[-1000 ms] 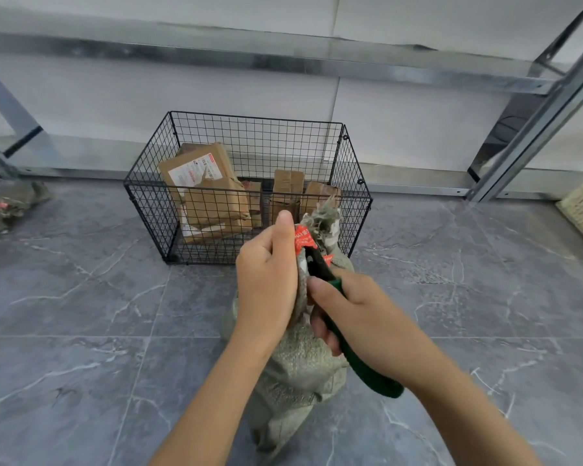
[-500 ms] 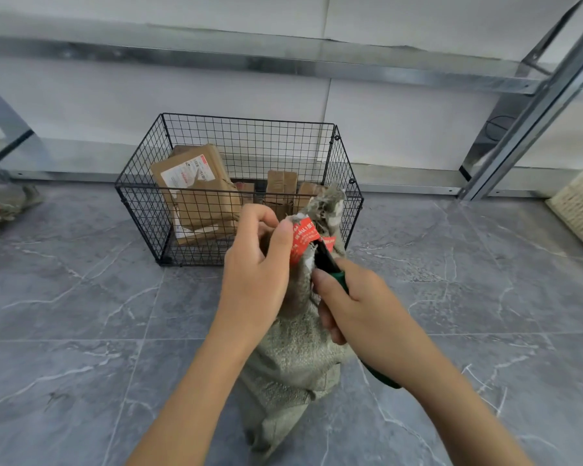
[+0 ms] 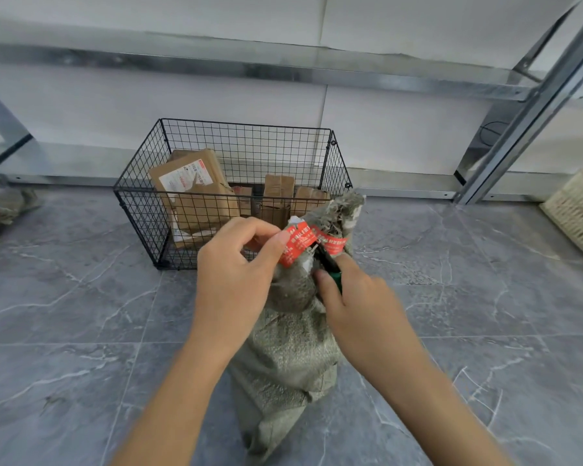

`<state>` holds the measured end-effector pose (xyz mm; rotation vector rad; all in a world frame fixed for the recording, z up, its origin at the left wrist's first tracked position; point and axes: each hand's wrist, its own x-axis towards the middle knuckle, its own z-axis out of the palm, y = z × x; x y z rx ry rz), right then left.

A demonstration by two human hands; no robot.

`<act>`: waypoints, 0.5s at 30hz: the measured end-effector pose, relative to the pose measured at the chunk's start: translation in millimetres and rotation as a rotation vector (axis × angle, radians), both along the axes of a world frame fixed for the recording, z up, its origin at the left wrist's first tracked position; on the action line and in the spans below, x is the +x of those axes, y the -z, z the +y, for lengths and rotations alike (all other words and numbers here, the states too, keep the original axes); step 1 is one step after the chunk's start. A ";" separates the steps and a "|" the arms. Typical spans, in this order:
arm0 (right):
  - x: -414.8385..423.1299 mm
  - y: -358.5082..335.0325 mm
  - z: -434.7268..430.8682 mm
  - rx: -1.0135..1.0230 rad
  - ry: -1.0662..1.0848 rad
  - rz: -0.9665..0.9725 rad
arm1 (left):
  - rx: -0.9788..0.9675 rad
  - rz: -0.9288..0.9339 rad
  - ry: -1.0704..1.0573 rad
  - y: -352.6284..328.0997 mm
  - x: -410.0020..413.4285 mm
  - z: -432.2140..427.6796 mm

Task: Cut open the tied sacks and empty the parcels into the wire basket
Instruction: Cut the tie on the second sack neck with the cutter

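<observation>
At the far left a crumpled grey-green sack (image 3: pixel 4 210) lies on the grey marbled floor tiles (image 3: pixel 64 314). Next comes the black wire mesh basket (image 3: pixel 138 169), already holding several brown cardboard parcels (image 3: pixel 199 196).

In front of its right corner, the left hand (image 3: pixel 236 274) now pinches the red printed seal tag (image 3: pixel 298 245) between thumb and forefinger and draws it out leftward from the neck of the grey-green woven sack (image 3: pixel 290 358). A second ago that hand was wrapped round the neck itself, thumb upright against the tag. The change has brought the tie out where the blades can reach it.

The sack stands upright between the forearms, its frayed mouth still bunched and tied, so its parcels remain inside. The right hand (image 3: pixel 360 311) is curled round the green-handled cutters (image 3: pixel 332 272), whose dark tip is set just under the tag. Whether the blades have bitten cannot be told. Earlier the green handle jutted well below the fist; now the hand hides most of it. The cut itself looks imminent, with the tipping out still to come.

At the far right edge is a pale woven basket (image 3: pixel 579 216).
</observation>
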<state>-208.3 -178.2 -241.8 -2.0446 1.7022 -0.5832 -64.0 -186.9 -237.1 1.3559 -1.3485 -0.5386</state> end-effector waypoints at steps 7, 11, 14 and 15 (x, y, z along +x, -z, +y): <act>1.8 -1.6 4.2 -0.059 0.045 0.154 | -0.012 0.073 -0.039 0.8 -1.8 -0.1; 3.4 -1.0 4.0 0.045 -0.076 0.057 | 0.028 0.137 -0.005 0.9 4.5 -3.5; 2.3 2.0 1.9 0.071 -0.082 -0.092 | 0.071 0.131 0.056 0.6 4.7 -3.4; 2.2 2.6 1.6 0.073 -0.080 -0.143 | 0.076 0.119 0.065 1.1 4.7 -3.6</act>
